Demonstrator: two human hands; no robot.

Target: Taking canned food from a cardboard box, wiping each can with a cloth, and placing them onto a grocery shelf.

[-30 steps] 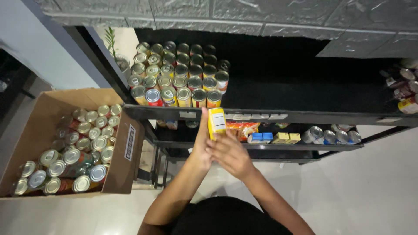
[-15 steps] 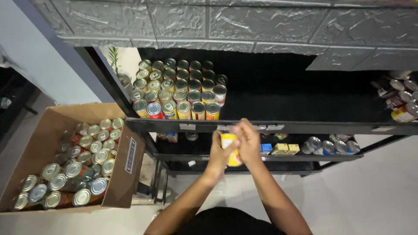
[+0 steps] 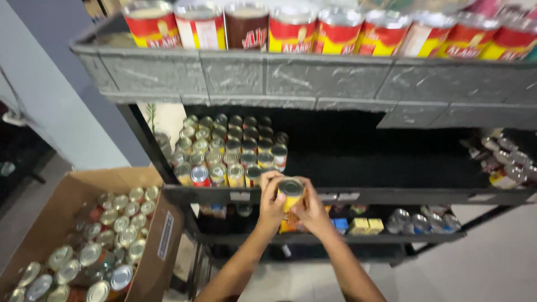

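Clasping a yellow can (image 3: 291, 197) from both sides, the left hand (image 3: 271, 206) and the right hand (image 3: 312, 211) meet just in front of the middle shelf's front edge (image 3: 391, 196). Left fingers curl around the can's left wall, with the thumb near its top rim; right fingers wrap the right wall and lower part. Both grips are closed firmly on the can, which stands upright with its metal lid facing up. The can's lower part is hidden behind the palms.

Just left of the hands, and a little farther in, rows of cans (image 3: 229, 148) fill the left part of the middle shelf; the nearest of them stands just beside the left hand. To the right, that shelf's black floor is bare up to a few loose cans (image 3: 503, 162) at its far right end.

Below, a lower shelf (image 3: 335, 237) carries small boxes (image 3: 366, 225) and lying cans (image 3: 419, 222). Above, the grey top shelf (image 3: 313, 75) bears a row of red and yellow cans (image 3: 335, 31).

At near left, on the floor, an open cardboard box (image 3: 72, 184) holds many more cans (image 3: 95, 246).
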